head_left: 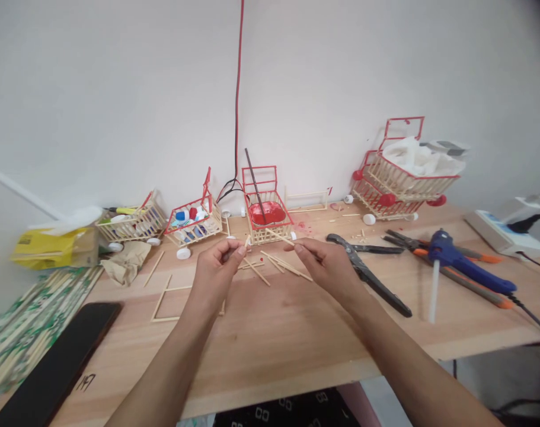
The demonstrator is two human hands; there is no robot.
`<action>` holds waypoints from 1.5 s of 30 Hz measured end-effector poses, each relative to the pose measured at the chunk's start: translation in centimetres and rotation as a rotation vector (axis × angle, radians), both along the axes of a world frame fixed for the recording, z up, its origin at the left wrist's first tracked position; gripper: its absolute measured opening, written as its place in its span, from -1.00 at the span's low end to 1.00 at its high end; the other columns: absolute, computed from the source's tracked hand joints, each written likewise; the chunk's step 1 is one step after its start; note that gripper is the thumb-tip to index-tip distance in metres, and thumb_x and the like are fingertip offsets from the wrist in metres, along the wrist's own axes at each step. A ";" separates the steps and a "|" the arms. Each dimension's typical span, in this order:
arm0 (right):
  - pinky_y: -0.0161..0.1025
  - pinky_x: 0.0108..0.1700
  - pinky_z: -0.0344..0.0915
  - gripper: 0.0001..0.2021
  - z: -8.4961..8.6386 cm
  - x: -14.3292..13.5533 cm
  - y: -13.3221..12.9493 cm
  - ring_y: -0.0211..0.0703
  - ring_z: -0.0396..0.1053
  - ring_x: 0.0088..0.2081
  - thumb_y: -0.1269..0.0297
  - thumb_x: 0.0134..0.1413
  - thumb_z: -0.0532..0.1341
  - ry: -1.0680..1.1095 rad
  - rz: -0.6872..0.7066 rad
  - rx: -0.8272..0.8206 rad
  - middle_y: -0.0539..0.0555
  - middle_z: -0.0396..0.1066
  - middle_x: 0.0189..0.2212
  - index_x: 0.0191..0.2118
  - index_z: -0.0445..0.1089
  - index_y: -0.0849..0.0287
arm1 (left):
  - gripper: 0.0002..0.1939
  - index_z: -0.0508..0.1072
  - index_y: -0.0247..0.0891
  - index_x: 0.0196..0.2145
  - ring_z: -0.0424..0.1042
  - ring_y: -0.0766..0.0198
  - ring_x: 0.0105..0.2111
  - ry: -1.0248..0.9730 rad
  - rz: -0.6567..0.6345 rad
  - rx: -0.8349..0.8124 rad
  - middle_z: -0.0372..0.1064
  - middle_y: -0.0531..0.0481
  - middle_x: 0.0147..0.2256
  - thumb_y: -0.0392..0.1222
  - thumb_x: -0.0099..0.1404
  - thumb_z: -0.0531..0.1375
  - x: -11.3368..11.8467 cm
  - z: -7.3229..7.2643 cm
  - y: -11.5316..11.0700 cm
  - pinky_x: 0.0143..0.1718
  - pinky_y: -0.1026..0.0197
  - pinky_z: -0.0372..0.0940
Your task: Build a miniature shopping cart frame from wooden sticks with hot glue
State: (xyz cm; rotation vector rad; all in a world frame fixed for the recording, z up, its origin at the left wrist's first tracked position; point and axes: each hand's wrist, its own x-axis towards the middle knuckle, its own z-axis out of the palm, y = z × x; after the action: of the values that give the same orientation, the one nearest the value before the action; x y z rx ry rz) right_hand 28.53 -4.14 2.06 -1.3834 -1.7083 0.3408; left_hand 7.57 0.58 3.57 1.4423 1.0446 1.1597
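My left hand [220, 264] is closed in a pinch on a short wooden stick [247, 241], whose tip shows past the thumb. Between the thumb and fingers of my right hand [320, 261] is a second thin wooden stick [278, 237], pointing left. Under and between both hands, several cut sticks [290, 265] lie loosely on the table. A stick frame [165, 319] lies flat by my left forearm, which partly hides it. Just beyond the hands stands a small stick cart [266, 234] with red-painted edges, holding a red paint dish [267, 214] and a dark rod [255, 187].
Two more small carts [194, 234] [134, 225] stand at left, a larger one [407, 172] at right. Cutting pliers [371, 273], orange-handled pliers [465, 279] and a blue glue gun [469, 261] lie right. A phone [60, 362] and wrapped sticks [38, 320] lie left.
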 end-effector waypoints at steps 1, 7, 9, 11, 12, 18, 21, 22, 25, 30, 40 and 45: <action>-0.35 -0.45 0.07 -0.67 0.1 0.0 0.0 -0.29 0.19 -0.55 0.20 0.25 0.03 0.003 0.007 -0.006 -0.02 0.30 -0.61 -0.20 0.52 0.22 | -0.77 0.52 -0.30 -0.37 0.04 0.44 -0.58 0.009 -0.004 0.005 0.27 0.07 -0.49 -0.07 0.10 0.28 0.0 0.0 0.0 -0.58 0.34 -0.08; -0.36 -0.47 0.01 -0.68 0.4 -0.5 -0.4 -0.33 0.13 -0.56 0.21 0.25 0.04 0.015 0.095 -0.028 -0.05 0.25 -0.61 -0.21 0.52 0.21 | -0.77 0.50 -0.32 -0.41 0.02 0.45 -0.59 0.012 -0.040 -0.033 0.19 0.10 -0.55 -0.07 0.09 0.29 0.3 0.2 -0.2 -0.58 0.35 -0.10; -0.36 -0.48 0.00 -0.69 0.4 -0.6 -0.5 -0.33 0.13 -0.56 0.21 0.25 0.04 0.019 0.098 -0.030 -0.04 0.26 -0.60 -0.21 0.51 0.20 | -0.75 0.51 -0.32 -0.40 0.02 0.45 -0.59 0.004 -0.035 -0.041 0.18 0.11 -0.56 -0.06 0.07 0.30 0.4 0.1 -0.2 -0.58 0.35 -0.09; -0.36 -0.48 0.00 -0.69 0.4 -0.7 -0.5 -0.33 0.13 -0.56 0.22 0.25 0.04 0.024 0.097 -0.028 -0.04 0.26 -0.60 -0.20 0.51 0.21 | -0.74 0.51 -0.32 -0.41 0.05 0.44 -0.58 0.007 -0.025 -0.040 0.23 0.09 -0.54 -0.05 0.04 0.31 0.4 0.1 -0.1 -0.58 0.35 -0.06; -0.36 -0.48 -0.01 -0.69 0.4 -0.7 -0.5 -0.33 0.13 -0.56 0.22 0.25 0.04 0.025 0.098 -0.026 -0.04 0.27 -0.60 -0.20 0.51 0.21 | -0.74 0.51 -0.32 -0.41 0.06 0.44 -0.57 0.012 -0.022 -0.038 0.26 0.08 -0.52 -0.06 0.04 0.32 0.5 0.1 -0.1 -0.57 0.35 -0.04; -0.36 -0.49 -0.02 -0.69 0.2 -0.6 -0.3 -0.32 0.14 -0.57 0.22 0.25 0.04 0.013 0.113 -0.022 -0.03 0.27 -0.61 -0.20 0.52 0.22 | -0.73 0.50 -0.33 -0.40 0.05 0.45 -0.59 0.028 -0.038 -0.045 0.23 0.11 -0.54 -0.06 0.04 0.31 0.5 -0.2 0.0 -0.58 0.35 -0.07; -0.36 -0.49 0.00 -0.69 0.1 -0.7 -0.3 -0.32 0.17 -0.56 0.22 0.25 0.05 0.012 0.116 -0.013 -0.02 0.31 -0.59 -0.20 0.52 0.21 | -0.73 0.50 -0.33 -0.39 0.06 0.45 -0.59 0.032 -0.041 -0.044 0.24 0.11 -0.54 -0.05 0.04 0.31 0.4 -0.2 0.0 -0.57 0.35 -0.06; -0.36 -0.49 0.00 -0.69 0.1 -0.7 -0.3 -0.32 0.17 -0.56 0.22 0.25 0.06 0.013 0.115 -0.012 -0.01 0.33 -0.59 -0.20 0.52 0.22 | -0.73 0.50 -0.33 -0.39 0.06 0.45 -0.59 0.033 -0.043 -0.042 0.26 0.10 -0.53 -0.05 0.04 0.30 0.4 -0.2 0.0 -0.57 0.34 -0.05; -0.37 -0.48 0.04 -0.70 0.1 -0.7 -0.2 -0.31 0.20 -0.54 0.23 0.24 0.06 0.014 0.120 -0.005 0.01 0.39 -0.55 -0.22 0.53 0.22 | -0.76 0.50 -0.33 -0.40 0.08 0.45 -0.59 0.039 -0.048 -0.033 0.28 0.08 -0.51 -0.07 0.07 0.28 0.4 -0.1 -0.1 -0.57 0.34 -0.03; -0.39 -0.47 0.09 -0.68 0.1 -0.6 -0.1 -0.32 0.21 -0.54 0.22 0.25 0.06 -0.020 0.129 -0.003 0.00 0.40 -0.55 -0.22 0.54 0.22 | -0.79 0.50 -0.32 -0.39 0.11 0.44 -0.57 0.057 -0.053 -0.005 0.29 0.08 -0.50 -0.10 0.11 0.25 0.4 -0.1 -0.1 -0.55 0.34 0.01; -0.38 -0.47 0.05 -0.68 -0.1 -0.7 -0.1 -0.32 0.17 -0.53 0.20 0.25 0.05 -0.044 0.110 -0.006 -0.01 0.37 -0.55 -0.25 0.54 0.22 | -0.75 0.46 -0.33 -0.19 0.20 0.41 -0.50 0.129 -0.056 0.072 0.34 0.05 -0.42 -0.18 0.18 0.20 0.3 -0.6 0.2 -0.49 0.33 0.09; -0.38 -0.49 0.00 -0.68 0.1 -0.7 -0.2 -0.35 0.08 -0.58 0.23 0.25 0.05 -0.041 0.104 0.002 -0.06 0.23 -0.64 -0.23 0.53 0.24 | -0.63 0.40 -0.26 0.01 0.28 0.36 -0.43 0.175 -0.036 0.207 0.32 0.07 -0.42 -0.22 0.23 0.17 0.5 -0.7 0.0 -0.37 0.30 0.17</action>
State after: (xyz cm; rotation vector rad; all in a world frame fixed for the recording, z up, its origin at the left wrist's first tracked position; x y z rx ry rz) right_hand 27.79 -4.36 2.14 -1.3110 -1.8179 0.3711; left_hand 8.05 0.55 2.88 1.7440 1.0357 1.1580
